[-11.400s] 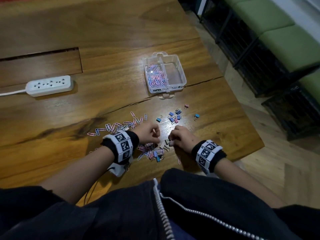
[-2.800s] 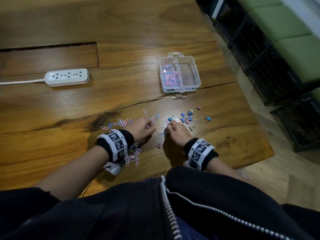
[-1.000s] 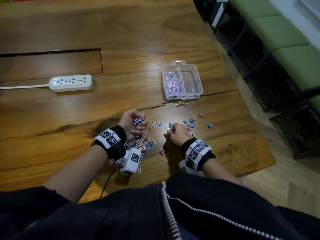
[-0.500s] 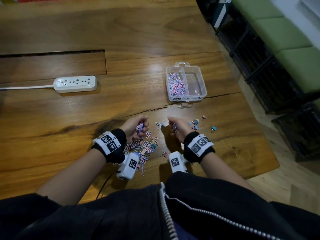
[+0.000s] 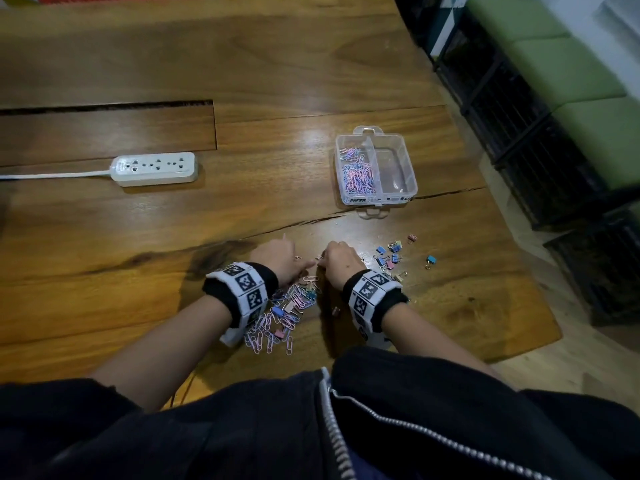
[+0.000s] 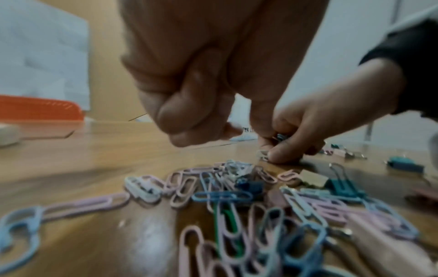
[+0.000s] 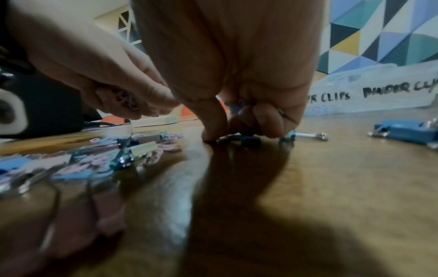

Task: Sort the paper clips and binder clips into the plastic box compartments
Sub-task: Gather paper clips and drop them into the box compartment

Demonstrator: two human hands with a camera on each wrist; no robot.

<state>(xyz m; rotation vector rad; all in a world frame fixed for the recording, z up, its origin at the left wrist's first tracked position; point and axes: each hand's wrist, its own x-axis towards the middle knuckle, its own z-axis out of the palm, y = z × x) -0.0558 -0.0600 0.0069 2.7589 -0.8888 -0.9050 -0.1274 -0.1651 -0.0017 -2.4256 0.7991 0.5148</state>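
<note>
Both hands pinch paper clips from the pile (image 5: 284, 313) on the worktop (image 5: 138, 237). The plastic box (image 5: 375, 168) sits straight ahead, nearer the right hand (image 5: 341, 263) than the left hand (image 5: 277, 259).

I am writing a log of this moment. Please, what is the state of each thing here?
plastic box: open, left compartment holds paper clips, right one empty
loose paper clips: piled on table
binder clips: scattered on table
left hand: holds paper clips
right hand: pinches clips
power strip: nothing plugged in
</note>
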